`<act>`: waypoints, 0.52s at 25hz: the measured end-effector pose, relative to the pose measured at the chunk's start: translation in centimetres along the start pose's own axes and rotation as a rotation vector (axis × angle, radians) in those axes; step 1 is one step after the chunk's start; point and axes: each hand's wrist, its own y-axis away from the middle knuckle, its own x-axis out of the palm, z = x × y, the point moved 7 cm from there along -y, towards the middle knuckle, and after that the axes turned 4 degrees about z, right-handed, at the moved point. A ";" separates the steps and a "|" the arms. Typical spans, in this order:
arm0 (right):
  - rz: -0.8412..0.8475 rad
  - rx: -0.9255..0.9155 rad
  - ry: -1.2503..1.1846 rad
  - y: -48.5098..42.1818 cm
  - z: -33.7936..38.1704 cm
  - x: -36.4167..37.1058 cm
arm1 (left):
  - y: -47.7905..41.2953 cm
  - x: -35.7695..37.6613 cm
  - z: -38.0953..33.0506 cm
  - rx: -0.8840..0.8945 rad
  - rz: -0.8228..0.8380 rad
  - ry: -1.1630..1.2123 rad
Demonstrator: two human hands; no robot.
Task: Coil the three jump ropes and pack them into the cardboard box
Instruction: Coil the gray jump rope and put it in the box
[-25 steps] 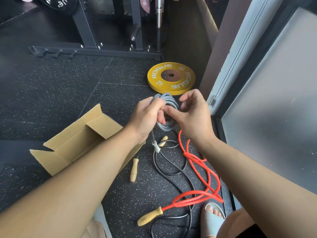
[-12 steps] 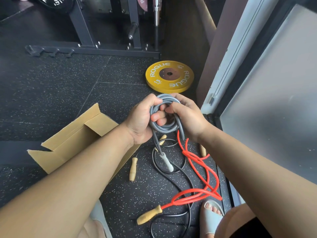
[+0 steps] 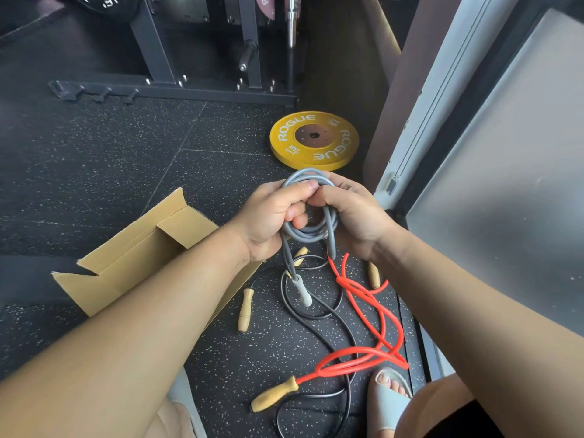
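Note:
Both hands hold a coiled grey jump rope (image 3: 308,232) above the floor. My left hand (image 3: 268,219) grips the coil's left side, and my right hand (image 3: 354,216) grips its right side. One grey handle (image 3: 301,289) dangles below the coil. The red jump rope (image 3: 373,324) lies loose on the floor beneath, with a wooden handle (image 3: 275,395) at its near end. A black jump rope (image 3: 328,314) lies tangled beside it, with a wooden handle (image 3: 246,309). The open cardboard box (image 3: 136,251) lies on the floor to the left, partly behind my left forearm.
A yellow weight plate (image 3: 314,140) lies flat on the dark rubber floor beyond my hands. A black rack base (image 3: 177,93) runs across the back. A glass door frame (image 3: 420,128) stands at the right. My sandalled foot (image 3: 390,396) is near the red rope.
My hands have closed together around the grey coil, which now hangs as a full loop. Its handle has dropped lower and swings free below.

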 end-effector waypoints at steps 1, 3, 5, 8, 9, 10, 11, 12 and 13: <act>0.041 0.020 -0.029 0.0 -0.1 0.2 | 0.0 -0.1 0.0 0.002 -0.011 -0.001; 0.111 0.051 -0.083 0.0 -0.2 0.4 | -0.1 -0.2 0.0 0.002 -0.027 -0.003; 0.132 0.095 -0.194 -0.2 -0.3 0.0 | -0.1 -0.5 0.1 -0.010 -0.029 0.023; 0.131 0.152 -0.338 -0.7 -0.5 -0.6 | -0.4 -1.1 0.2 -0.024 0.000 0.076; 0.103 0.166 -0.321 -0.8 -0.6 -0.9 | -0.5 -1.3 0.1 -0.021 0.014 0.104; 0.075 0.181 -0.317 -0.8 -0.9 -1.3 | -0.7 -1.5 0.1 -0.012 0.024 0.130; 0.044 0.197 -0.330 -0.8 -1.1 -1.7 | -0.8 -1.6 0.0 -0.002 0.036 0.146; 0.020 0.206 -0.358 -0.8 -1.2 -2.0 | -0.8 -1.6 0.0 0.005 0.046 0.142; -0.015 0.205 -0.385 -0.8 -1.3 -2.2 | -0.7 -1.4 -0.1 0.003 0.055 0.126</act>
